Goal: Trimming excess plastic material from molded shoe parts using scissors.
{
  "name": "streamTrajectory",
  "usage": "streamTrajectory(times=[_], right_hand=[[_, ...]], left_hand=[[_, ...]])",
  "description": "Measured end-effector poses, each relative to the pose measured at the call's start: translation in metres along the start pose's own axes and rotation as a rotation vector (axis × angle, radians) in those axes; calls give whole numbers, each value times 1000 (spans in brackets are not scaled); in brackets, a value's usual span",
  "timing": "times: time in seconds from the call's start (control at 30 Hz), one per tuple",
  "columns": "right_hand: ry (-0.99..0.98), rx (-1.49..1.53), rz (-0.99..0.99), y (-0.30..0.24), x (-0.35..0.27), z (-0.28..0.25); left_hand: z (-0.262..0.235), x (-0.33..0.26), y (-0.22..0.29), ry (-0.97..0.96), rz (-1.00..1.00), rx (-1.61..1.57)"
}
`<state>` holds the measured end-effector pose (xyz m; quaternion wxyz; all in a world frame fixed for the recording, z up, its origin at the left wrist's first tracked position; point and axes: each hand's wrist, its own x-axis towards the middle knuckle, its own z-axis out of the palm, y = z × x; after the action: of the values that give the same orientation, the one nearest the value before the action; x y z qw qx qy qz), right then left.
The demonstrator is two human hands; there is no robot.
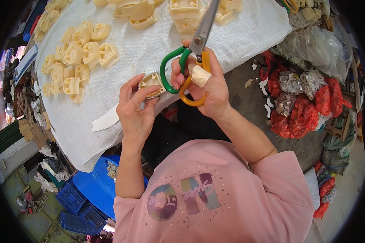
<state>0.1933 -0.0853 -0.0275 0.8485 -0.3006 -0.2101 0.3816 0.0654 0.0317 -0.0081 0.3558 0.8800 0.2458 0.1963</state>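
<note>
Between the fingers and thumb of my left hand (137, 106) is a small cream plastic part (151, 84), hollow inside with a dark rim. My right hand (211, 87) grips a pair of scissors (198, 40) with one green and one orange handle loop. Their metal blades point up and away, closed together or nearly so. A pale wrap (200, 75) covers one digit of the right hand, beside the orange loop. The green loop is close to the cream part, at its right. A white curved strip (106, 120) lies on the cloth left of my left hand.
A white woven sheet (129, 48) covers the table. Several cream plastic parts (73, 53) lie in heaps on it, left and far. Red bags (300, 115) and clear bags (298, 82) sit on the floor at right. A blue tub (95, 184) stands at lower left near blue crates (71, 198).
</note>
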Motion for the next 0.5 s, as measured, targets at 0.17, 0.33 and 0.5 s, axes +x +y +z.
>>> streamTrajectory(times=[0.17, 0.33, 0.5], right_hand=[[137, -41, -275, -8, 30, 15], [105, -96, -100, 16, 35, 11], [220, -215, -215, 18, 31, 14]], left_hand=[[-2, -1, -3, -1, 18, -14], [-4, -2, -1, -23, -35, -21], [-4, -1, -1, -33, -35, -31]])
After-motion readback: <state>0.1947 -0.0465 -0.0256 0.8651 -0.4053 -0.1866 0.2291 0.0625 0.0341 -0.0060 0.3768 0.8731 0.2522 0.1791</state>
